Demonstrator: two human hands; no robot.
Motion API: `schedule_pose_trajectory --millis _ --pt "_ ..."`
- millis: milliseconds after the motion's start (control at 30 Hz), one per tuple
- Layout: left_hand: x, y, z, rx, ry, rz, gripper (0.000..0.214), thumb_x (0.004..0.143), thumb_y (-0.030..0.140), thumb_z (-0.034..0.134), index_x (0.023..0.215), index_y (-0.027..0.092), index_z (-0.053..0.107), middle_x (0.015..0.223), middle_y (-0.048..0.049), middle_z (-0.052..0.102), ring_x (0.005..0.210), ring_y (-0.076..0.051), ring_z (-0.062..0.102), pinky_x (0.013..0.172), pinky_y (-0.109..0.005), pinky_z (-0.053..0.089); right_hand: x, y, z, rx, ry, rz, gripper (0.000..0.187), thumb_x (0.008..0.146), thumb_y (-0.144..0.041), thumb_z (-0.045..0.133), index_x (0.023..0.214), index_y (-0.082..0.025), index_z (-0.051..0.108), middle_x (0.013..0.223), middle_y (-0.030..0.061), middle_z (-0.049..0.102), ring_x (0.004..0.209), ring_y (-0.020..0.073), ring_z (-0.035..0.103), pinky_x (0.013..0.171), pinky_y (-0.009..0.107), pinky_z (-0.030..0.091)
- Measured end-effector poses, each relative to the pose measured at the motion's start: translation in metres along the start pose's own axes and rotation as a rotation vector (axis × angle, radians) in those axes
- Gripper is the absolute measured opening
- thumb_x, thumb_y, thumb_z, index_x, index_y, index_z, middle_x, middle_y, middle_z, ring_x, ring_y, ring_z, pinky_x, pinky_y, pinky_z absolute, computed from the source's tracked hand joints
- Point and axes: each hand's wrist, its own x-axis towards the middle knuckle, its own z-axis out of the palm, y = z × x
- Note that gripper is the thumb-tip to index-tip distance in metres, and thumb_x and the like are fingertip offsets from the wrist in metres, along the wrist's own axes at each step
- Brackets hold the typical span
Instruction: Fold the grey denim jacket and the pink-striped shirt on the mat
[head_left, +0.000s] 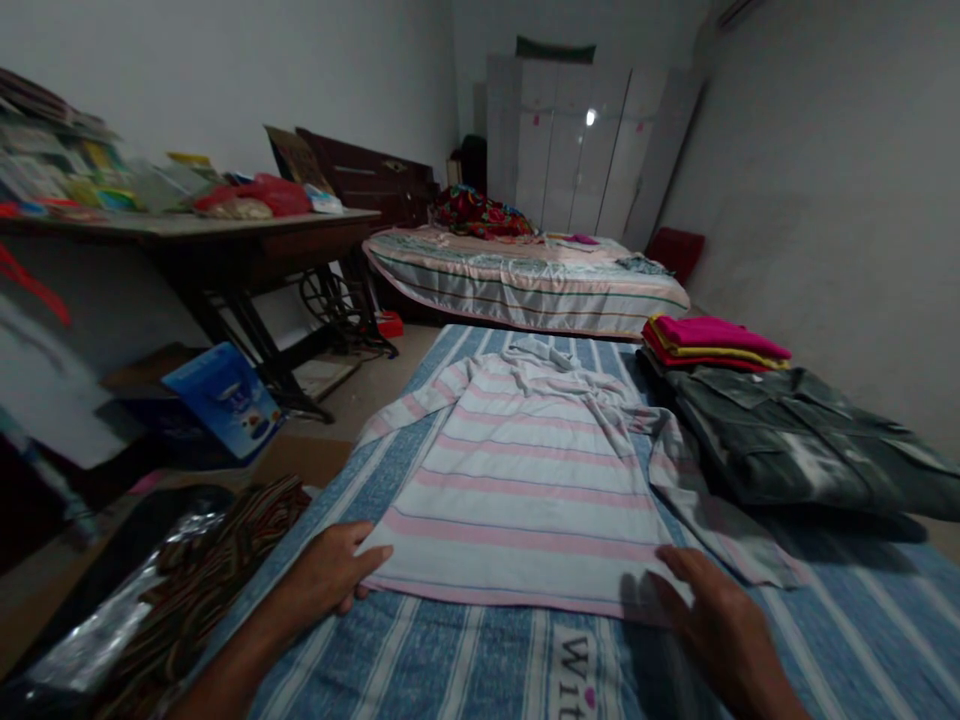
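Left grip [330, 575] open, fingers flat at the shirt's [525, 480] near-left hem corner. Right grip [712, 615] open, palm down on the near-right corner. Nothing pinched.

Risk, my read: flat palms only press, so any drag would bunch the hem and the sheet [450, 660] under it. The right sleeve lies crumpled against the jacket [795, 440] and could snag there.

Shirt: white with pink stripes, spread mid-bed, smooth near me, rumpled toward the collar.
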Motion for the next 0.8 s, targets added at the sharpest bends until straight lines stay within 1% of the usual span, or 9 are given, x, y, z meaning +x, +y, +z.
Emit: schedule_pose_trajectory --millis 67,100,133,200,267,400,533,667,800 --pt "0.0 0.001 0.0 0.01 0.002 0.005 0.036 0.058 0.055 0.053 0.064 0.019 0.053 0.043 -0.0006 0.054 0.033 -0.016 0.047 0.037 -0.024 0.029 -0.005 -0.027 0.023 0.045 -0.045 -0.279 0.013 0.079 -0.026 0.056 0.09 -0.028 0.063 0.085 0.0043 0.066 0.076 0.0218 0.061 0.068 0.033 0.047" --pt "0.0 0.002 0.001 0.012 0.004 0.008 0.036 0.058 0.055 0.052 0.064 0.019 0.053 0.043 -0.0005 0.053 0.033 -0.016 0.047 0.037 -0.024 0.029 -0.008 -0.04 0.036 0.057 -0.092 -0.404 0.015 0.081 -0.022 0.053 0.093 -0.026 0.062 0.087 0.0044 0.065 0.077 0.0207 0.06 0.069 0.032 0.047" --pt "0.0 0.002 0.001 0.015 0.004 0.01 0.035 0.058 0.054 0.052 0.064 0.019 0.052 0.043 -0.0003 0.053 0.033 -0.016 0.047 0.036 -0.024 0.029 -0.01 -0.052 0.049 0.063 -0.094 -0.496 0.02 0.082 -0.018 0.049 0.097 -0.025 0.061 0.089 0.0049 0.065 0.081 0.021 0.059 0.071 0.032 0.046" --pt "-0.001 0.001 0.002 0.017 0.003 0.011 0.034 0.058 0.053 0.05 0.064 0.019 0.051 0.043 0.0002 0.053 0.032 -0.016 0.047 0.036 -0.024 0.029 -0.015 -0.069 0.073 0.048 -0.094 -0.64 0.024 0.084 -0.015 0.046 0.103 -0.023 0.057 0.093 0.0062 0.064 0.087 0.0222 0.057 0.074 0.033 0.045" --pt "-0.001 -0.001 0.003 0.021 0.006 0.007 0.033 0.057 0.052 0.049 0.064 0.02 0.049 0.042 0.0009 0.052 0.032 -0.016 0.047 0.035 -0.024 0.029 -0.019 -0.078 0.091 -0.025 -0.108 -0.731 0.02 0.083 -0.016 0.051 0.102 -0.021 0.056 0.092 0.0067 0.063 0.087 0.0226 0.055 0.072 0.032 0.045" --pt "-0.002 -0.007 0.002 0.005 0.001 0.002 0.032 0.059 0.052 0.049 0.062 0.02 0.046 0.041 0.0018 0.052 0.031 -0.014 0.045 0.035 -0.023 0.029 -0.025 -0.08 0.107 -0.143 -0.048 -0.716 0.009 0.08 -0.02 0.058 0.089 -0.02 0.056 0.088 0.0057 0.06 0.081 0.022 0.051 0.068 0.032 0.04" --pt "-0.001 -0.007 0.002 -0.008 -0.013 -0.022 0.034 0.059 0.053 0.049 0.064 0.02 0.046 0.041 0.0018 0.052 0.03 -0.014 0.044 0.035 -0.022 0.027 -0.02 -0.08 0.101 -0.11 -0.029 -0.755 0.003 0.083 -0.019 0.055 0.085 -0.021 0.053 0.078 0.0022 0.057 0.073 0.0187 0.046 0.062 0.029 0.033" --pt "0.001 -0.006 0.003 0.018 0.007 -0.046 0.034 0.057 0.053 0.048 0.062 0.02 0.045 0.038 0.0021 0.05 0.029 -0.012 0.041 0.033 -0.021 0.024 -0.014 -0.083 0.097 -0.059 0.017 -0.733 0.005 0.085 -0.018 0.052 0.083 -0.022 0.051 0.073 0.0003 0.054 0.067 0.0171 0.042 0.057 0.029 0.026" --pt "-0.001 -0.002 0.001 -0.058 -0.01 -0.054 0.038 0.057 0.057 0.051 0.064 0.019 0.048 0.039 0.0014 0.052 0.029 -0.011 0.04 0.033 -0.02 0.023 -0.014 -0.083 0.105 -0.034 0.02 -0.677 0.012 0.079 -0.015 0.059 0.08 -0.022 0.05 0.071 -0.0006 0.052 0.068 0.0174 0.041 0.058 0.03 0.023"
